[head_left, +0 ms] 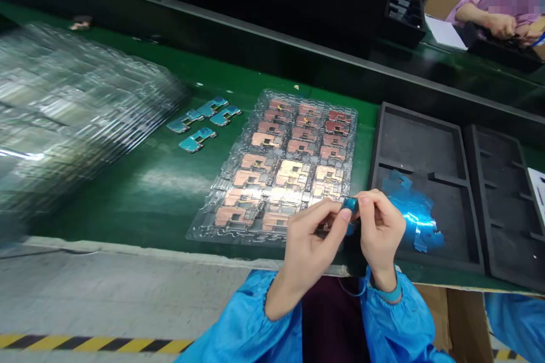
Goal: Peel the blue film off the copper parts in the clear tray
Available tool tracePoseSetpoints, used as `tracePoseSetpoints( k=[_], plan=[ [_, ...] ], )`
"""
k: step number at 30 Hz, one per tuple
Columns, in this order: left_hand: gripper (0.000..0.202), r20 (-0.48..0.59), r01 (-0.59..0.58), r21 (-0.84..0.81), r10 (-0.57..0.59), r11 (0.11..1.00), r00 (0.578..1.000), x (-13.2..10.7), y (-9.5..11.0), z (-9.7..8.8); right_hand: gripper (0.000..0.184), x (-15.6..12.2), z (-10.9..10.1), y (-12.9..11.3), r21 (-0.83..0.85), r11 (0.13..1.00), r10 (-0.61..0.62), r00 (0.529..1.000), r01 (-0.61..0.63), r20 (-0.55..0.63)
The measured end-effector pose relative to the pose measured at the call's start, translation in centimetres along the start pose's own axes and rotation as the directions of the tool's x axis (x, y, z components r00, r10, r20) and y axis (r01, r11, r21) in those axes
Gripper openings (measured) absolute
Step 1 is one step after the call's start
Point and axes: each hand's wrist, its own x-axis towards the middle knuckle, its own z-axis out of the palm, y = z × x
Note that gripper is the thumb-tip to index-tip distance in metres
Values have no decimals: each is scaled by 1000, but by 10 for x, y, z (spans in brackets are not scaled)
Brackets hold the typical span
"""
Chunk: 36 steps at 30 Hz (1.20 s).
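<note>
From my remote post, through the head camera, I see two bare hands meeting just right of centre in the lower half of the frame, above the near right corner of a clear plastic tray (196, 231). The left hand (313, 241) is closed to a narrow pinch, thumb and forefinger gripping a small blue piece (350, 203). The right hand (383, 229) is also drawn narrow, its fingertips at the piece's right edge; I cannot tell whether they grip it or only touch it. Fingers hide much of the piece. Copper-coloured parts (293, 173) sit in rows in the tray, and four blue-green parts (197, 140) lie left of it on the green tabletop (162, 187). Blue film scraps (409, 210) lie in a black tray (464, 167) at the right of the frame, near the right hand. A stack of clear trays (93, 108) blurs across the left side. I judge the step in hand to be fine fingertip work at the piece's edge, perhaps parting film from it. The next move, in my judgement, calls for a steady left pinch and a light, sure right one, clear of the parts beneath.
</note>
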Motion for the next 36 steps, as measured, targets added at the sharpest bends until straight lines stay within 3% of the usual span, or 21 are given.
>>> tracePoseSetpoints(
  k=[4,8,14,21,25,28,36],
  plan=[
    [27,133,229,-206,-205,951,970,-5,1,0,35,3,1,1,-42,999,17,996,-20,-87],
    [29,221,388,-396,-324,832,920,-3,-3,-6,25,8,-5,-2,-85,993,-86,996,86,5],
    [30,309,432,-527,-308,732,900,1,-4,-16,27,13,-22,-11,-244,890,-373,923,386,98],
    [29,348,490,-528,-349,694,870,1,-1,-16,43,12,-27,-15,-423,720,-563,819,550,107],
    [27,344,478,-573,-333,666,878,2,1,-14,37,9,-24,-15,-471,631,-656,748,616,101],
    [26,363,488,-612,-327,623,873,1,-1,-13,34,7,-23,-16,-489,580,-696,708,652,119],
    [25,362,521,-690,-384,503,850,1,-7,-14,31,1,-26,-11,-466,560,-691,697,685,192]
  ],
)
